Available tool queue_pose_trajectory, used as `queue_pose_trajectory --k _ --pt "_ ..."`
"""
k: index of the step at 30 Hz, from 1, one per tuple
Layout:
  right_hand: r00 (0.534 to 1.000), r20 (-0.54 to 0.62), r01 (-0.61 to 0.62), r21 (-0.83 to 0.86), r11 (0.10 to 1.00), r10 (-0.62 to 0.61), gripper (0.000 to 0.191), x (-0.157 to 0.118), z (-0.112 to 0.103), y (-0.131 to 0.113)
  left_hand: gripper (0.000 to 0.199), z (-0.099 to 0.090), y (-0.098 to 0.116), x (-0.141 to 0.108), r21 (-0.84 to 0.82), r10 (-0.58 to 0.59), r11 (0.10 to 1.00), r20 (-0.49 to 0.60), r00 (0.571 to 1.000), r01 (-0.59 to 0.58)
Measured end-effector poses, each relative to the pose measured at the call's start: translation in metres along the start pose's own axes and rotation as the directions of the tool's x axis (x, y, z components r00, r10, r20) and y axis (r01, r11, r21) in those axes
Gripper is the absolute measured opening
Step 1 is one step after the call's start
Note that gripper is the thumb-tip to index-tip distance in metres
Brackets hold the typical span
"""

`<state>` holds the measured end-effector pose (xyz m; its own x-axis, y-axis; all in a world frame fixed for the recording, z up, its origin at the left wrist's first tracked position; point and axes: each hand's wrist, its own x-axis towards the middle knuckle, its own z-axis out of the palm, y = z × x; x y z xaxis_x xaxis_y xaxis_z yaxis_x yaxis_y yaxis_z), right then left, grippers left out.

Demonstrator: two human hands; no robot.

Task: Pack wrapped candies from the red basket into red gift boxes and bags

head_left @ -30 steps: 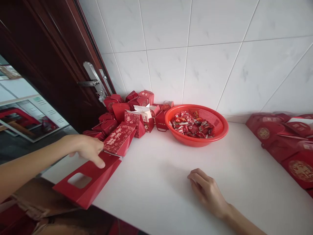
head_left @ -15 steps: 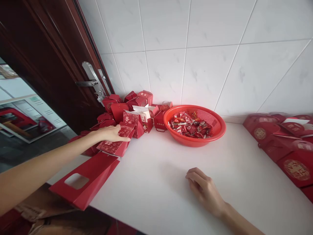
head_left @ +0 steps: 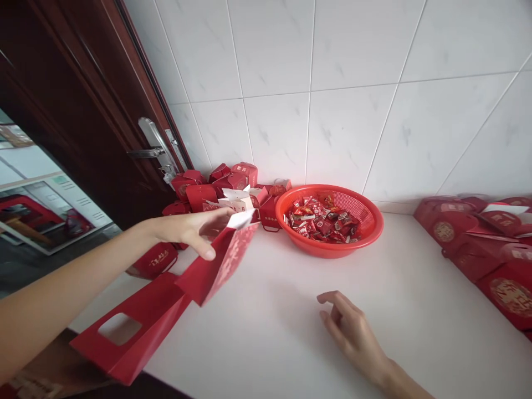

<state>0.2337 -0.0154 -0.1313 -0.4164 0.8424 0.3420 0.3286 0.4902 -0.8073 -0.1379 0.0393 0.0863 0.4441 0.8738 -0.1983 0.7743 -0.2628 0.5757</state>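
My left hand (head_left: 195,230) grips a red patterned paper gift box (head_left: 230,257) at its upper edge, thumb on the near side and fingers behind. The box is tilted above the white table, with a pale inner flap showing at its top. Just below it, a larger plain red box (head_left: 141,310) with a rounded cut-out lies over the table's front edge. My right hand (head_left: 347,330) hovers over or rests on the table, thumb and forefinger apart, holding nothing. Beyond it stands a red plastic basket (head_left: 376,230) with small wrapped candies (head_left: 324,219) inside.
Several red gift boxes (head_left: 233,177) crowd the back left by the wall. More red boxes (head_left: 482,238) are heaped at the right. A dark wooden door (head_left: 83,83) with a metal handle stands at the left, and a tiled wall (head_left: 353,133) rises behind.
My left hand has lifted the patterned box and tipped it up, uncovering a red box behind. My right hand's thumb and forefinger have parted. The view has shifted slightly.
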Motion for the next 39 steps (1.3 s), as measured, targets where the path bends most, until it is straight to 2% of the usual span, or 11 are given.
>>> queue_pose_trajectory --k 2,5,11,14,17,19,23,26,29,33,39 --pt "0.995 0.001 -0.104 0.076 0.992 0.104 0.025 0.002 -0.004 -0.002 0.096 0.015 0.018 0.016 -0.215 0.179 0.967 0.193 0.965 -0.137" --pt "0.984 0.051 -0.180 0.253 0.951 0.172 0.045 0.006 -0.011 -0.007 0.091 0.049 0.043 0.051 -0.442 0.384 0.874 0.379 0.842 -0.200" --pt "0.978 0.176 -0.197 0.575 0.794 0.115 0.060 0.012 -0.018 -0.012 0.097 0.104 0.066 0.118 -0.611 0.567 0.766 0.499 0.655 -0.198" --pt "0.978 0.139 -0.208 0.599 0.773 0.156 0.056 0.014 -0.019 -0.008 0.096 0.108 0.064 0.135 -0.629 0.561 0.767 0.561 0.608 -0.127" --pt "0.984 0.012 -0.163 0.448 0.879 0.177 0.056 0.016 -0.023 -0.001 0.091 0.094 0.057 0.142 -0.607 0.562 0.784 0.606 0.563 -0.129" --pt "0.983 -0.085 -0.132 0.290 0.948 0.163 0.051 0.017 -0.025 0.004 0.082 0.078 0.052 0.145 -0.585 0.553 0.794 0.578 0.600 -0.168" --pt "0.970 -0.131 -0.192 0.101 0.976 0.205 0.047 0.018 -0.027 0.009 0.051 0.051 0.043 0.152 -0.461 0.377 0.862 0.308 0.874 -0.209" --pt "0.968 -0.084 -0.232 0.058 0.971 0.236 0.046 0.018 -0.025 0.011 0.040 0.046 0.040 0.164 -0.238 0.231 0.950 0.113 0.966 -0.199" --pt "0.972 -0.063 -0.225 0.032 0.974 0.226 0.051 0.016 -0.021 0.012 0.033 0.049 0.040 0.181 0.022 0.153 0.988 0.085 0.985 -0.155" --pt "0.978 -0.048 -0.201 0.059 0.978 0.203 0.063 0.015 -0.019 0.013 0.027 0.058 0.051 0.202 0.330 0.019 0.936 0.291 0.956 -0.120" --pt "0.985 -0.047 -0.161 0.102 0.982 0.167 0.071 0.015 -0.020 0.016 0.062 0.075 0.074 0.219 0.579 -0.140 0.808 0.368 0.919 -0.109"
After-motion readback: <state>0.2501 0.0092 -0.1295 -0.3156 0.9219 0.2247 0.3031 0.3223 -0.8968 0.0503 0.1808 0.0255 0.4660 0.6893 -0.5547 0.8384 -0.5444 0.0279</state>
